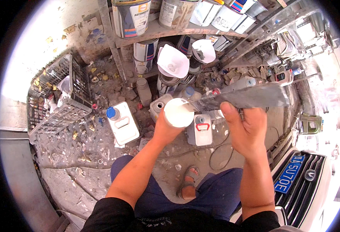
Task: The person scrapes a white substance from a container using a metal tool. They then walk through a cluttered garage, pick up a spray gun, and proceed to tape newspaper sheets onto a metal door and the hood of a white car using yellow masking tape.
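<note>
My left hand [165, 130] is wrapped round a white cup [179, 113] that looks full of a smooth white liquid, possibly paint. In my right hand [251, 125], a long, flat grey strip [251, 96], stained and blurred along its upper edge, is pinched between thumb and fingers. Its narrow end reaches over the cup's right rim; I cannot tell how deep it dips. Below the cup stands a white container with a red-edged handle [203, 133]. Left of my left hand is a white jug with a blue cap [124, 125].
Paint tins [131, 19] crowd the shelf [170, 33] ahead, with two white tubs [172, 62] on tins beneath. A black crate [79, 83] stands left on the littered floor [86, 150]. A cable [212, 158] loops near my sandalled foot [189, 181]. A car front [301, 179] is at right.
</note>
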`<state>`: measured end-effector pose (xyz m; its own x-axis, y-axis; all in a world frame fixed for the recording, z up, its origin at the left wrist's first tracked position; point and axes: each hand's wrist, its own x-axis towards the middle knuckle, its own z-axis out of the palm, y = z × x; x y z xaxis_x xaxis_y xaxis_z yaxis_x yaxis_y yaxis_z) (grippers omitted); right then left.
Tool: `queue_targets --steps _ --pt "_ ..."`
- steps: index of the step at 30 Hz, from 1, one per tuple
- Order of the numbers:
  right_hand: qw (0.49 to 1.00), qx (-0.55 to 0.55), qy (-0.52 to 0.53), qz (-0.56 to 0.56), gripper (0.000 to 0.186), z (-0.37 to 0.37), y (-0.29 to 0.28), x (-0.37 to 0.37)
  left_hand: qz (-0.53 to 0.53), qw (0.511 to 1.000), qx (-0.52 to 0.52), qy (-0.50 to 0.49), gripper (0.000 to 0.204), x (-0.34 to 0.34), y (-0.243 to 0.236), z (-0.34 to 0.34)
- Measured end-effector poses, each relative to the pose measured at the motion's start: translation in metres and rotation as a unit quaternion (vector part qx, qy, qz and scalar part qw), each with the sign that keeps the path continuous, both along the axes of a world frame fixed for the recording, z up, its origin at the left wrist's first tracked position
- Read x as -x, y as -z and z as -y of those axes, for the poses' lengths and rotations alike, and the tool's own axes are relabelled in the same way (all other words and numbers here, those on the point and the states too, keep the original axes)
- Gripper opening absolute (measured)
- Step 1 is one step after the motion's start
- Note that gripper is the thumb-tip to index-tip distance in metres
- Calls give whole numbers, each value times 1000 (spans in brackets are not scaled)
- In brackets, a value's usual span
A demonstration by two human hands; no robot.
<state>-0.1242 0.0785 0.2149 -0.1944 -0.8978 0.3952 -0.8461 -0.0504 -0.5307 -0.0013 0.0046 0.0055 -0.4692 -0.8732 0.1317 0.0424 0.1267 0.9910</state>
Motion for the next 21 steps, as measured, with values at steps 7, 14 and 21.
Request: queue_targets --steps 7,14,21 --pt "989 -7 138 53 14 -18 45 -15 12 998 57 18 60 0 -3 4" --pt "990 71 94 72 18 -12 23 -14 6 1000 12 -9 57 0 -8 -1" --pt "998 28 -1 -49 11 -6 22 1 3 1000 29 -8 57 2 -7 -1"
